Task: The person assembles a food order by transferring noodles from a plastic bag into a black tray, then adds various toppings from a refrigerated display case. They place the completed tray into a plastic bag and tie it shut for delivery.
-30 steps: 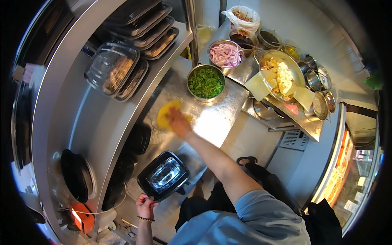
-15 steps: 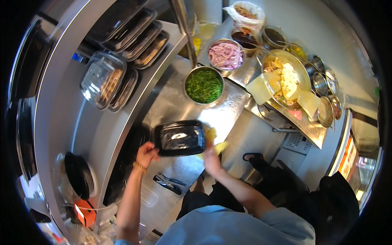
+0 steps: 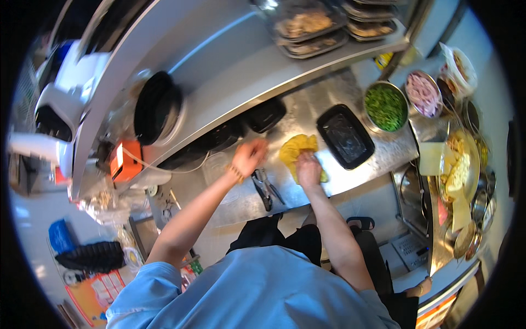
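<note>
Yellow cloth [image 3: 292, 152]: crumpled on the steel counter [image 3: 350, 181], under the right hand; all clock directions below run from it
Right hand [image 3: 309, 170]: fingers bunched into the yellow cloth, grasping it down against the counter top; forearm comes up from 5 o'clock
Left hand [image 3: 249, 157]: at 9 o'clock, blurred, released, fingers loosely bent; cannot tell if it touches the surface below; bead bracelet [image 3: 236, 174] on the wrist
Black tray [image 3: 344, 137]: just beside, at 2–3 o'clock, lying flat, inside facing up
Black-and-silver tool [image 3: 266, 190]: at 7–8 o'clock, just below the left hand, two slim arms spread apart
Clear lid [image 3: 217, 169]: at 8–9 o'clock, near the left wrist, shape hard to tell
Black containers [image 3: 264, 115]: at 10–11 o'clock, partly under the shelf edge
Greens bowl [image 3: 386, 107]: at 2 o'clock, round, metal, chopped leaves inside
Onion bowl [image 3: 423, 94]: at 2 o'clock, beyond the greens bowl, pale purple slices
Lidded food trays [image 3: 311, 27]: at 12 o'clock, stacked on the shelf [image 3: 235, 68]
Orange box [image 3: 126, 162]: at 9 o'clock, well apart
Other person's hand [image 3: 421, 287]: at 4–5 o'clock, well apart
</note>
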### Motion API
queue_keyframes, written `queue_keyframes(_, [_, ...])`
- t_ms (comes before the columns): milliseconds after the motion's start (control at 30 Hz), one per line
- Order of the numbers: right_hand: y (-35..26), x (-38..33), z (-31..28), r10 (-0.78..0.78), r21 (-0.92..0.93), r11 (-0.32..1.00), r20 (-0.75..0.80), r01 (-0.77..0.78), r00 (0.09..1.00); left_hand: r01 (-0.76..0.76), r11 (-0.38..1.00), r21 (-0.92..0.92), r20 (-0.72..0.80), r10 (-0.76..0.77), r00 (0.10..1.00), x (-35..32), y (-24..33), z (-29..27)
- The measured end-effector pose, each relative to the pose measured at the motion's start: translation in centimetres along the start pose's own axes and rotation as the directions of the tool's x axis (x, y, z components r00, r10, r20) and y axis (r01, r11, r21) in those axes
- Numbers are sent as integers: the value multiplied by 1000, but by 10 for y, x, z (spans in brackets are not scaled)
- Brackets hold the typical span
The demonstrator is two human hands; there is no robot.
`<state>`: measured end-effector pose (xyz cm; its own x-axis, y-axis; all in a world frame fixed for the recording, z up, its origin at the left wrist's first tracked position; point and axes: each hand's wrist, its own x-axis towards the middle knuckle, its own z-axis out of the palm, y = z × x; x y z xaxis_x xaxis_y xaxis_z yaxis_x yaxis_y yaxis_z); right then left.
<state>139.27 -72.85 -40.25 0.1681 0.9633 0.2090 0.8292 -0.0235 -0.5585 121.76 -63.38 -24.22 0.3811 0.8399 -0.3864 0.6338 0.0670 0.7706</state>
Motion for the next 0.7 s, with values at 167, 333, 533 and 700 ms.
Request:
queue_keyframes(167, [-65, -2, -27, 23, 24, 999, -79, -21, 997, 558, 818, -140, -90, -572, 815, -223, -198, -56])
queue_keyframes(333, [-193, -43, 6, 80, 228, 957, 386, -179, 919, 651, 593, -475, -339, -805, 486, -371, -315, -75])
queue_keyframes(533, [-247, -82, 113, 270, 21, 956, 325, -293, 906, 414, 637, -650, -245, -691, 680, -395, -406, -123])
queue_keyframes(700, [-269, -104, 92, 267, 416, 441, 785, -795, 559, 325, 610, -722, 16, -455, 890, -381, -416, -154])
